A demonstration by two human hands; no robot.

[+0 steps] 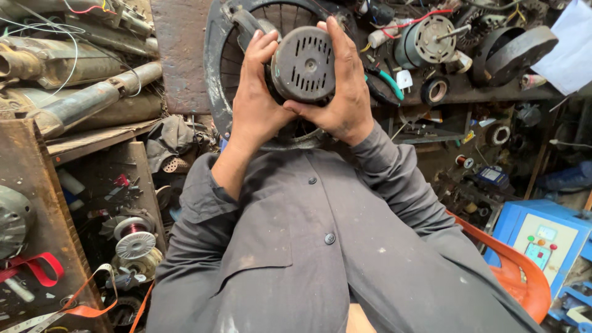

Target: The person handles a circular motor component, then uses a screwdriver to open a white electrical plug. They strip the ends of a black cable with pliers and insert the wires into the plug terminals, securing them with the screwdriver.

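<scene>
A round, dark, dusty electric motor (303,63) with slotted vents and a small centre hole is held up in front of my chest. My left hand (258,98) wraps its left side, fingers over the top edge. From the right, my right hand (344,92) grips it, thumb across the lower face. Behind the motor lies a large round fan guard (221,68) with thin spokes. My grey buttoned shirt (308,246) fills the lower middle of the view.
A cluttered bench behind holds another motor with a shaft (425,40), a black ring (512,52), tape rolls and wires. Metal pipes (92,98) lie at left. Copper coils (132,231) sit lower left. An orange chair (518,271) and a blue machine (542,240) are at right.
</scene>
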